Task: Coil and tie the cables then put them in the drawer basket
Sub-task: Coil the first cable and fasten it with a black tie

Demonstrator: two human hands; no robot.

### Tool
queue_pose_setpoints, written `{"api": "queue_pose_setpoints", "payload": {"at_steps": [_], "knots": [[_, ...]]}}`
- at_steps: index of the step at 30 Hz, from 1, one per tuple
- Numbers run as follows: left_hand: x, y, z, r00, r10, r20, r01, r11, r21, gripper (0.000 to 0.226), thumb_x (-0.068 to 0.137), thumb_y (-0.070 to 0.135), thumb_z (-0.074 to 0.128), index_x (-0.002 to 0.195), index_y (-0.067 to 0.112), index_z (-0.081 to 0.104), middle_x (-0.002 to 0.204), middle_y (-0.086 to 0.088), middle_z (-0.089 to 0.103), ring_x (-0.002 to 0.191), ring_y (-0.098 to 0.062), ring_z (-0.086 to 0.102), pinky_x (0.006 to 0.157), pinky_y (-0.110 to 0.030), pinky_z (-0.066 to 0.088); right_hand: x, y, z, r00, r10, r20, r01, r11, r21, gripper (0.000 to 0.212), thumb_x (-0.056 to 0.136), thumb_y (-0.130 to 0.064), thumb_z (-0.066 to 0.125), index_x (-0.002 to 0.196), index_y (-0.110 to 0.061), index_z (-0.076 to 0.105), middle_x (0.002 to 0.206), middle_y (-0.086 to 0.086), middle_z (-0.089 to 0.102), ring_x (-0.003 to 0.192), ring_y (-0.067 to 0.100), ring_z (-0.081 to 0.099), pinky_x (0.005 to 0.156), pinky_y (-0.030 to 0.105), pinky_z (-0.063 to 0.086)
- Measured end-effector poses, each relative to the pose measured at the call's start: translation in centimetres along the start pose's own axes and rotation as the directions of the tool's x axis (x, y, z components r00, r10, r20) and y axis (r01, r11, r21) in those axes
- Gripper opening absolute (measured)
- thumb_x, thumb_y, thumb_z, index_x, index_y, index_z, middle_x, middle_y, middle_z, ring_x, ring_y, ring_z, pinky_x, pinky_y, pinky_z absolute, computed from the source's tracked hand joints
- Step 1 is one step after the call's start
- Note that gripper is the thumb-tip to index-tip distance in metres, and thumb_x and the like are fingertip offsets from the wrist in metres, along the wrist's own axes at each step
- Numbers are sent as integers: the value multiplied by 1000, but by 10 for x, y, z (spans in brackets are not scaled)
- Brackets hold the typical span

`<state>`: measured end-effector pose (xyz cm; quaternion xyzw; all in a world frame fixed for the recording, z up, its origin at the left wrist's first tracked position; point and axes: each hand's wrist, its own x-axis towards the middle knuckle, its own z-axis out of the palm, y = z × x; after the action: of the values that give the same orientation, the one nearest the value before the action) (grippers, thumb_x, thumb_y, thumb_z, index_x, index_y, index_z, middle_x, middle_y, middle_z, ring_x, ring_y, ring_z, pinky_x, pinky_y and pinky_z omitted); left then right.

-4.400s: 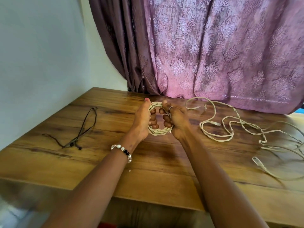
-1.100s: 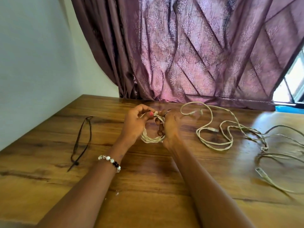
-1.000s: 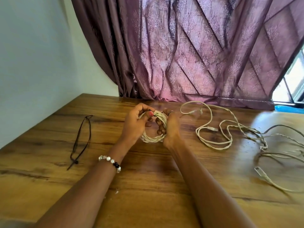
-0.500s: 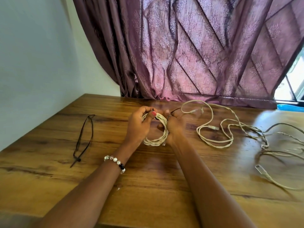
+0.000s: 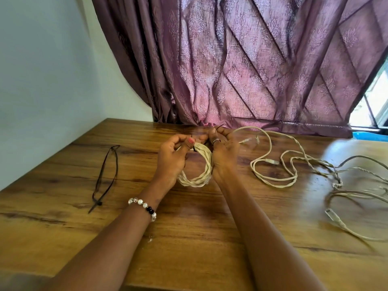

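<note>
A coiled cream cable stands on edge on the wooden table between my hands. My left hand grips the coil's left side, its thumb pressing the top of the bundle. My right hand holds the right side and pinches a thin black cable tie whose tip sticks up above the fingers. The tie passes round the top of the coil. No drawer basket is in view.
Loose cream cables with plugs sprawl over the table's right half, out to the right edge. A looped black cable tie lies at the left. A purple curtain hangs behind, a wall to the left.
The flat coil held between both hands has been turned on edge. A black cable tie has appeared at its top, and my right hand has drawn its end upward.
</note>
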<state>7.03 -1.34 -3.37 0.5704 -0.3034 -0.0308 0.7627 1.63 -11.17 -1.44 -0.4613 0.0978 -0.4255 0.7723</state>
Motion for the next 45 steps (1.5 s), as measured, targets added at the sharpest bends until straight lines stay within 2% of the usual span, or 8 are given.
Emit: {"api": "queue_pose_setpoints", "payload": {"at_steps": [4,10,18,22,27,32,36,45], "knots": [[-5,6,3,998,-55,-26,53,996,-72,4,85,21,67,82,19,66,77,2,72,64,-14,61,51,-26,44,-3,-11,-5,990,0,138,14,994,-107,6,87,4,61,91,0,59,67,12,67,54,15,63,54,26,55],[-7,5,0,987,-124,-103,118,991,-62,5,88,24,64,85,25,68,71,4,63,64,-15,48,45,-19,37,6,-14,-11,877,-214,430,418,779,-467,15,73,4,74,88,2,74,80,17,72,72,20,66,68,36,54],[-6,4,-2,988,-84,-131,76,995,-64,7,90,18,61,90,15,68,73,1,64,52,-3,48,41,-16,39,10,-15,-16,829,-238,506,540,578,-612,7,76,-4,73,82,-7,75,69,2,67,58,8,54,54,23,43],[-7,2,-5,990,-58,-127,58,998,-7,8,88,26,63,88,25,70,70,8,68,65,-19,51,47,-25,39,9,-14,-17,779,-278,562,619,477,-623,12,74,-4,72,83,-11,74,67,-5,61,52,3,44,50,13,34],[-10,8,-4,997,20,-71,-18,999,34,16,79,38,62,87,27,70,72,11,69,62,1,58,45,-17,44,7,-17,-16,753,-302,585,656,419,-628,12,72,-6,70,82,-12,75,68,-15,58,59,-5,47,57,9,33],[-11,9,-5,998,50,-23,-47,994,101,10,88,32,60,88,29,69,72,14,67,61,1,57,45,-18,44,7,-19,-17,751,-273,601,654,430,-622,11,69,-11,65,77,-15,70,64,-18,51,57,0,44,56,18,34],[-8,6,-8,999,53,-1,-53,991,122,11,91,30,58,88,31,69,68,15,65,61,-3,53,47,-25,41,6,-25,-18,724,-269,635,683,415,-602,11,69,-5,64,76,-13,68,62,-14,48,55,2,44,53,11,30],[-6,10,-10,990,135,32,-139,970,201,8,89,28,61,88,30,68,77,15,69,74,5,63,66,-15,47,7,-24,-19,693,-293,659,720,339,-606,8,70,-7,67,76,-11,70,63,-7,51,55,0,44,53,11,31]]}}
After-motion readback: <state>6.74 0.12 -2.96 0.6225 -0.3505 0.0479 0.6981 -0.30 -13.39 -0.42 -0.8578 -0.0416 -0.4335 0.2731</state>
